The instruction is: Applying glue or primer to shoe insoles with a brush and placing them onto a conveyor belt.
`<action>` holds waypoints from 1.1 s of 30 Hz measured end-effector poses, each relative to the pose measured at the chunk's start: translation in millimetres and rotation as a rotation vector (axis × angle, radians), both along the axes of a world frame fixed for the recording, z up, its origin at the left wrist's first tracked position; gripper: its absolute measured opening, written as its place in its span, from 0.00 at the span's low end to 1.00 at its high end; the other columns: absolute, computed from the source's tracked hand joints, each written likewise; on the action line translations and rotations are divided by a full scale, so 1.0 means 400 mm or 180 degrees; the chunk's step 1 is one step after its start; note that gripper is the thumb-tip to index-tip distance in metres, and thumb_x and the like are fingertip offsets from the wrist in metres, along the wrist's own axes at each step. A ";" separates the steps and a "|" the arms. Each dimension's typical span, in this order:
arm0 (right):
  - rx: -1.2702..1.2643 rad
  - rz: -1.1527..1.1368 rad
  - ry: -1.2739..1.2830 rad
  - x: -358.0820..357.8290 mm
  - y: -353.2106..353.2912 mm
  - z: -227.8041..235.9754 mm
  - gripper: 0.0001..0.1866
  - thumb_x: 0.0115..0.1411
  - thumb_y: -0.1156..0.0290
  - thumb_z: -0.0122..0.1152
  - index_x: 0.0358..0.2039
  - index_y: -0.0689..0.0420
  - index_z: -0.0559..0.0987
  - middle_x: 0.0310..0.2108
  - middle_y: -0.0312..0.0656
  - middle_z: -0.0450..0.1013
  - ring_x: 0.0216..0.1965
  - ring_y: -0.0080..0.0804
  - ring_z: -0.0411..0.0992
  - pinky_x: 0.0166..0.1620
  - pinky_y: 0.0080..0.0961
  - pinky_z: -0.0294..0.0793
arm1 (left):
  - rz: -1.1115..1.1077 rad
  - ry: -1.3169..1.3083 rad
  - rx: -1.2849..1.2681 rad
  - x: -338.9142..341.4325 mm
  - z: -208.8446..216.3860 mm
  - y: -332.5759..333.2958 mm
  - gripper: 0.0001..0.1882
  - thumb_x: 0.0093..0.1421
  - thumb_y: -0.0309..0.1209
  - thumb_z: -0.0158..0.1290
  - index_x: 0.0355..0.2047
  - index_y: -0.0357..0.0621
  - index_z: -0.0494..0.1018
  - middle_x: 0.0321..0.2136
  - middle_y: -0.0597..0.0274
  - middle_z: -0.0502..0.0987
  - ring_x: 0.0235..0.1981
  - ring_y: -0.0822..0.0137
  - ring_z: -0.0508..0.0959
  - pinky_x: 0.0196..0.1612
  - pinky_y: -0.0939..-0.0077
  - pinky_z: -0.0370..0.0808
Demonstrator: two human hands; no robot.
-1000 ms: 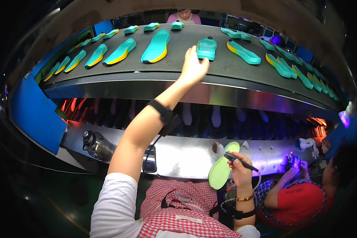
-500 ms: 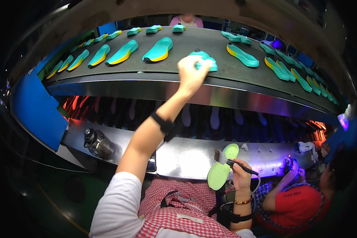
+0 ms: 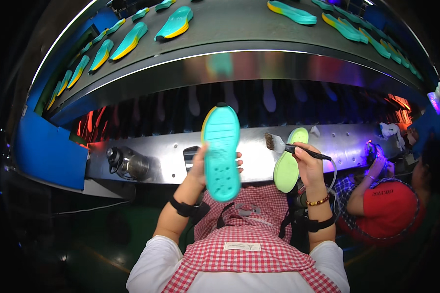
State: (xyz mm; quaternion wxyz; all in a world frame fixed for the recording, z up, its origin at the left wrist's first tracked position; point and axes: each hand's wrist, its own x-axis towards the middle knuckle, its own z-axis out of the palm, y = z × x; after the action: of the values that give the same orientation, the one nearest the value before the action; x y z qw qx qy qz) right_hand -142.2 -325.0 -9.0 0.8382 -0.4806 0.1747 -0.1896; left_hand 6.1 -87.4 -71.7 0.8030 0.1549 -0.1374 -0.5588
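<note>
In my left hand (image 3: 198,165) is a teal shoe sole (image 3: 222,146) with a yellow side and a black tip, held upright in front of me. Its face with cross grooves and small holes is turned up toward me. The thumb and fingers wrap round its edges. My right hand (image 3: 310,167) pinches the black handle of a brush (image 3: 277,144) with brown bristles, from which a pale tube runs down. Behind the brush, a light green sole (image 3: 286,173) lies at the bench's front edge, its near end reaching past it.
A metal bench (image 3: 254,163) runs across, holding a dark bottle (image 3: 127,163) and a phone-like dark slab (image 3: 191,157). Beyond it, a belt (image 3: 230,34) carries several teal soles. At right, a person in a red top (image 3: 384,205) works under violet light.
My left hand has come back from the belt with the teal sole, now grooved face up above the bench edge. The view has tilted down; my right hand still holds the brush.
</note>
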 end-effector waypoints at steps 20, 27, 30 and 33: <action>-0.4081 0.1620 -0.0655 0.056 0.214 0.064 0.08 0.43 0.73 0.61 0.28 0.56 0.78 0.26 0.42 0.75 0.28 0.36 0.74 0.35 0.29 0.69 | 0.1695 0.0532 0.0596 -0.075 -0.013 -0.017 0.40 0.56 0.64 0.19 0.49 0.47 0.64 0.41 0.55 0.72 0.42 0.58 0.73 0.48 0.59 0.69; -0.2237 0.0887 -0.0132 0.098 0.178 0.147 0.10 0.48 0.78 0.62 0.33 0.63 0.78 0.30 0.44 0.76 0.32 0.24 0.73 0.36 0.18 0.72 | 0.0859 0.0660 0.0181 -0.125 0.062 -0.023 0.44 0.54 0.66 0.18 0.53 0.45 0.61 0.43 0.50 0.71 0.42 0.53 0.73 0.47 0.55 0.69; -0.2293 0.1191 -0.0238 0.099 0.191 0.122 0.11 0.47 0.78 0.63 0.33 0.63 0.78 0.31 0.44 0.75 0.33 0.26 0.73 0.38 0.20 0.72 | 0.0885 0.0877 0.0138 -0.142 0.107 -0.035 0.41 0.56 0.64 0.20 0.54 0.45 0.60 0.45 0.53 0.69 0.43 0.55 0.72 0.48 0.58 0.69; -0.2691 0.2070 -0.0810 0.062 0.207 0.145 0.11 0.47 0.79 0.62 0.34 0.62 0.78 0.31 0.44 0.75 0.37 0.27 0.73 0.41 0.22 0.71 | 0.0974 0.0649 -0.0394 -0.122 0.102 -0.018 0.38 0.58 0.61 0.22 0.54 0.46 0.60 0.47 0.55 0.69 0.45 0.58 0.71 0.49 0.62 0.69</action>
State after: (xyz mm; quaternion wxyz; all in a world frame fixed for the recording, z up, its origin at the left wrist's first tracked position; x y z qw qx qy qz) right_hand -117.5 -242.3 49.1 0.6020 -0.7780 -0.1771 -0.0310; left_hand -42.8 -94.5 -31.0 0.8963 0.0668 -0.0644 -0.4335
